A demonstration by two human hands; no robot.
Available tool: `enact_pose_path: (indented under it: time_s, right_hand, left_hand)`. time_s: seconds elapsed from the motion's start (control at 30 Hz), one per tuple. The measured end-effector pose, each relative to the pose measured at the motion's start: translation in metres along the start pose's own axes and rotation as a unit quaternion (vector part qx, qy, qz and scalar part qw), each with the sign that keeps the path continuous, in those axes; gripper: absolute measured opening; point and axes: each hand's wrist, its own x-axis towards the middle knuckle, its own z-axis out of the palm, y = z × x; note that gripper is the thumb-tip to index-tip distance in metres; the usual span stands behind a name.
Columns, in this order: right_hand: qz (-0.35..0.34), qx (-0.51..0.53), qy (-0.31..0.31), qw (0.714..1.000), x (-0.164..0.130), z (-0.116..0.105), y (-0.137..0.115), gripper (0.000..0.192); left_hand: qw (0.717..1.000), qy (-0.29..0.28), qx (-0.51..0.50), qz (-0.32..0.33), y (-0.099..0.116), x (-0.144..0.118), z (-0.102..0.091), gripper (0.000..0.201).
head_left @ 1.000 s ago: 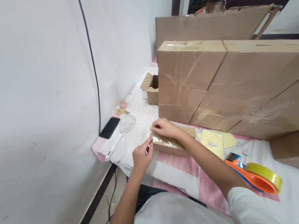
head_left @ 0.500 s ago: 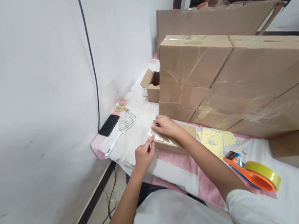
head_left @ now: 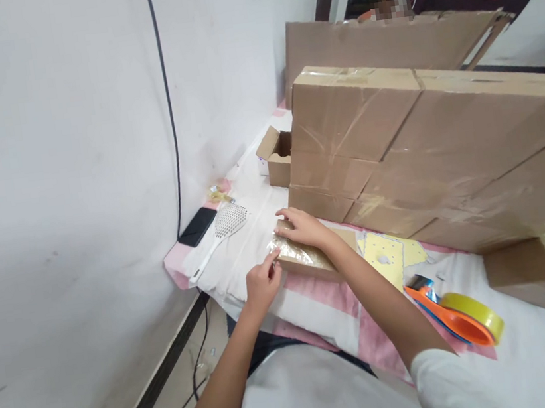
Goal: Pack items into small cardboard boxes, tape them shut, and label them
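Observation:
A small cardboard box point(head_left: 311, 268) lies in front of me with shiny clear packing tape point(head_left: 292, 249) across its top. My right hand point(head_left: 303, 228) rests over the box, thumb on the taped top and fingers curved over the far edge, gripping it. At the near left corner, the thumb and forefinger of my left hand point(head_left: 264, 282) are pinched together at the tape's edge. Their tips partly hide what they hold. To the right lies an orange tape dispenser point(head_left: 451, 317) with a yellowish tape roll point(head_left: 472, 311).
Large taped cartons point(head_left: 437, 155) stand upright behind the box. Left lie a white slotted spatula point(head_left: 229, 223) and a black phone point(head_left: 198, 227). Yellow card pieces point(head_left: 385, 259), a small open carton point(head_left: 280, 169) and another carton point(head_left: 522, 271) sit nearby. A person point(head_left: 389, 4) is beyond.
My right hand's fingers have spread slightly at the box's far edge. The left hand stays at the same corner. The view has shifted a little.

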Motion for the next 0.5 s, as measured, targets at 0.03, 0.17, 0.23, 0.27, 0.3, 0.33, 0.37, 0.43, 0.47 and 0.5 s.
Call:
enact_pose_path:
  time_s: [0.03,0.17,0.23,0.27,0.3,0.33,0.37,0.43,0.47,0.5]
  right_hand:
    - [0.014,-0.016,-0.005,1.000,0.000,0.001,-0.001,0.051]
    - [0.045,-0.058,-0.024,0.997,0.006,0.002,0.001,0.041]
    - [0.048,-0.058,-0.023,0.997,0.010,0.003,0.004,0.037]
    - [0.048,-0.057,-0.023,0.997,0.011,0.003,0.005,0.037]
    - [0.047,-0.058,-0.022,0.997,0.012,0.003,0.007,0.037]
    - [0.045,-0.058,-0.020,0.997,0.012,0.004,0.008,0.037]
    - [0.042,-0.060,-0.018,0.997,0.013,0.005,0.008,0.037]
    - [0.033,-0.064,-0.013,0.997,0.013,0.006,0.010,0.036]
    - [0.027,-0.066,-0.011,0.997,0.013,0.006,0.010,0.035]
    - [0.022,-0.068,-0.010,0.997,0.013,0.007,0.011,0.035]
  left_hand:
    - [1.000,-0.004,0.004,-0.004,0.000,0.000,0.000,0.042]
    - [0.999,0.001,0.040,0.012,0.005,0.003,-0.002,0.042]
    - [0.996,0.040,0.074,0.044,0.011,0.009,-0.006,0.039]
    - [0.992,0.064,0.092,0.059,0.014,0.013,-0.009,0.036]
    - [0.988,0.081,0.107,0.075,0.017,0.017,-0.013,0.033]
    - [0.986,0.083,0.115,0.093,0.020,0.020,-0.016,0.031]
    - [0.985,0.069,0.115,0.112,0.022,0.023,-0.020,0.032]
    - [0.985,0.012,0.096,0.141,0.024,0.027,-0.024,0.040]
    - [0.986,-0.017,0.083,0.144,0.023,0.027,-0.024,0.047]
    - [0.988,-0.039,0.070,0.135,0.022,0.027,-0.023,0.053]
